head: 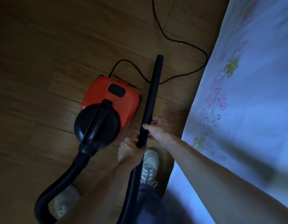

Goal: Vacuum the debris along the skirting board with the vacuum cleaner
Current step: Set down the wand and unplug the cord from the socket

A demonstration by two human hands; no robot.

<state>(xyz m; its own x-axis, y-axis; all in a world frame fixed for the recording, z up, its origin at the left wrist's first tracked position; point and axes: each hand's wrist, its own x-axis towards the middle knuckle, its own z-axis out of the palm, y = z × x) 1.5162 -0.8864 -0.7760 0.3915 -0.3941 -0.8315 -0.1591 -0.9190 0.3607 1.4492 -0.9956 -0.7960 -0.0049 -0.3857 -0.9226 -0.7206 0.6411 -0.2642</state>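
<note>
Both hands grasp the wand: left hand (129, 150) at the hose (132, 180) joint, right hand (157, 129) on the extension tube (152, 97). No skirting board is visible, so vacuuming seems not started.

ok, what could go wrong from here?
1. The right hand and left hand grip where the tube meets the hose. Whether the joint is seated can't be seen, so it might slip apart.
2. The cord loops across the floor ahead of the tube tip: snag or trip risk.
3. The bed sheet hangs close on the right; suction could grab it.
</note>
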